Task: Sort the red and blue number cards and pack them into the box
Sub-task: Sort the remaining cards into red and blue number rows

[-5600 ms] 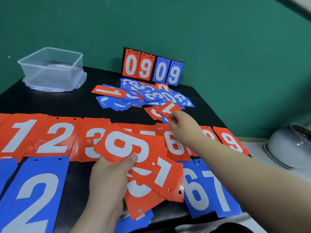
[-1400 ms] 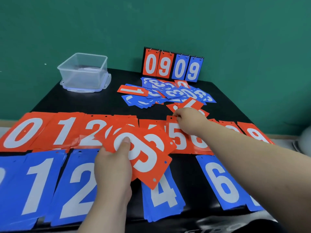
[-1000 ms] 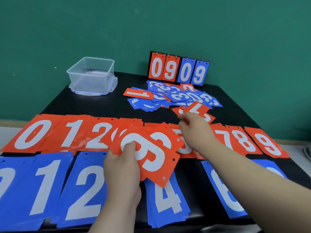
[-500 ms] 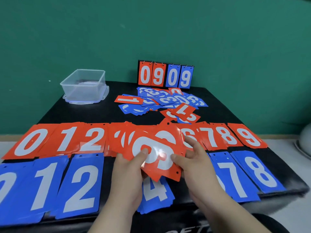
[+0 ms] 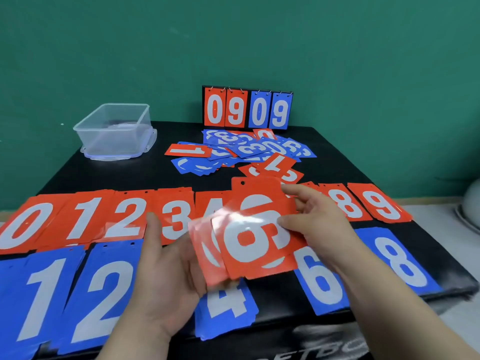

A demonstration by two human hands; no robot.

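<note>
The left hand [image 5: 166, 268] is turned palm up over the near edge of the bench [image 5: 104, 175] and holds a fan of red cards [image 5: 249, 237] from below. Its fingers are hidden behind the fan, and its thumb stands straight up, clear of the cards. The right hand [image 5: 311, 224] reaches in from the right with the forearm low over the near right corner. It pinches the fan's right edge between thumb and curled fingers. The front card shows a white 6.

The fan is lifted off the bench, above the middle of the near edge. Behind it, a red row [image 5: 85, 216] of cards runs from the left edge to the right, and a blue row [image 5: 104, 289] lies along the near edge. A loose pile [image 5: 246, 149] of blue and red cards sits near the far edge, in front of a scoreboard stand [image 5: 246, 107] reading 0909. The clear box [image 5: 114, 131] rests at the far left corner, well apart from both hands.
</note>
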